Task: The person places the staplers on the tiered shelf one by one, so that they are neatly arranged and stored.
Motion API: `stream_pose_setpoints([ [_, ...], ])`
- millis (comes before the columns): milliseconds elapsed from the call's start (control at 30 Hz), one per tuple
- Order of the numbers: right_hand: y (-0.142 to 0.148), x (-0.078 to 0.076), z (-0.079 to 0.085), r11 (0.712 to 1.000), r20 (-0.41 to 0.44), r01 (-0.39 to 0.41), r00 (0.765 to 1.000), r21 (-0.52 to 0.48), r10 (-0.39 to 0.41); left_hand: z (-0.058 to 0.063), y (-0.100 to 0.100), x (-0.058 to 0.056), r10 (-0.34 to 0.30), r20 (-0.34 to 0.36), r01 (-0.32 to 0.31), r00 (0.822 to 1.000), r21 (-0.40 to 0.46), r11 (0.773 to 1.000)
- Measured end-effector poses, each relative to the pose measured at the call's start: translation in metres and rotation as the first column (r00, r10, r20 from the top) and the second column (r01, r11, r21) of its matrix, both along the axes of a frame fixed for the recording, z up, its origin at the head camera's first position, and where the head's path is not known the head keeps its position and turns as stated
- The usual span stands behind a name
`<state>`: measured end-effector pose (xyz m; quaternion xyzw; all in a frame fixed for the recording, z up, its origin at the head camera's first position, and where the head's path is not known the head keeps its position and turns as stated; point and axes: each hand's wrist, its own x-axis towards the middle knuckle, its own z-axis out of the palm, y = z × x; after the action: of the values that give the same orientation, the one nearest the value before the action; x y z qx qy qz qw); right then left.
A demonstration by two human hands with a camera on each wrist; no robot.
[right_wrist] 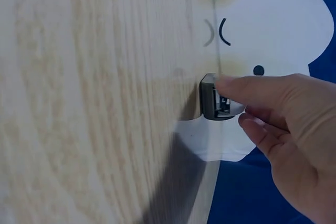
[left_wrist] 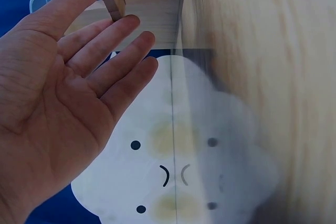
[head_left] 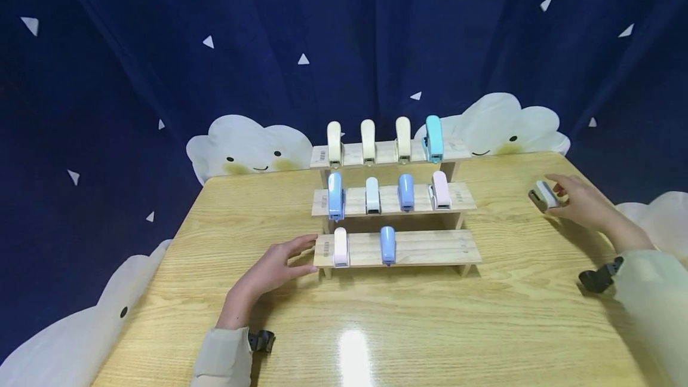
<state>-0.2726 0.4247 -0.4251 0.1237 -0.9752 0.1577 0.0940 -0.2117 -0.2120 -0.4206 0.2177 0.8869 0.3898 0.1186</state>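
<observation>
At the table's right side, my right hand (head_left: 583, 203) pinches a small stapler (head_left: 547, 194) with a pale top and a dark base. In the right wrist view the thumb lies against the stapler (right_wrist: 214, 100), and the other fingers are partly behind it. My left hand (head_left: 280, 264) is at the left end of the lowest step of a wooden three-tier rack (head_left: 430, 246), fingers extended around that corner. In the left wrist view the left palm (left_wrist: 68, 87) holds nothing. On the lowest step stand a pale pink stapler (head_left: 341, 248) and a blue stapler (head_left: 387, 245).
The middle step carries several staplers, among them a light blue one (head_left: 335, 194) and a pink one (head_left: 441, 190). Cream staplers (head_left: 368, 142) and a turquoise one (head_left: 434, 138) stand on top. A dark blue curtain (head_left: 344, 28) hangs behind the wooden table (head_left: 430, 327).
</observation>
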Motion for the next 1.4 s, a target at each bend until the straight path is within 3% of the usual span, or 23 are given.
stream_pose_setpoints([
  [133,0.004,-0.004,-0.005,1.000,0.053,-0.008,0.999,0.019,0.007,-0.001,0.000,0.000,-0.014,-0.007,0.014,1.000,-0.006,1.000],
  [333,0.010,-0.008,-0.009,0.998,0.041,-0.015,0.999,0.061,0.013,0.000,0.001,0.000,-0.024,-0.008,0.024,1.000,-0.005,1.000],
  [600,0.010,-0.006,-0.011,0.998,0.103,0.048,0.994,-0.035,-0.044,0.001,0.001,-0.001,-0.034,-0.008,0.034,0.999,-0.006,0.999],
  [1000,0.000,0.005,-0.017,0.991,-0.013,0.099,0.995,-0.093,-0.101,0.001,0.001,0.000,-0.011,-0.003,0.011,1.000,-0.016,1.000],
  [1200,-0.013,0.012,-0.012,0.985,-0.026,0.117,0.992,-0.130,-0.122,0.001,0.000,0.000,0.001,0.010,-0.001,1.000,-0.005,1.000],
  [1400,-0.032,0.024,-0.006,0.976,-0.097,0.101,0.988,-0.195,-0.121,0.001,0.000,0.000,-0.001,0.006,0.001,1.000,-0.002,1.000],
])
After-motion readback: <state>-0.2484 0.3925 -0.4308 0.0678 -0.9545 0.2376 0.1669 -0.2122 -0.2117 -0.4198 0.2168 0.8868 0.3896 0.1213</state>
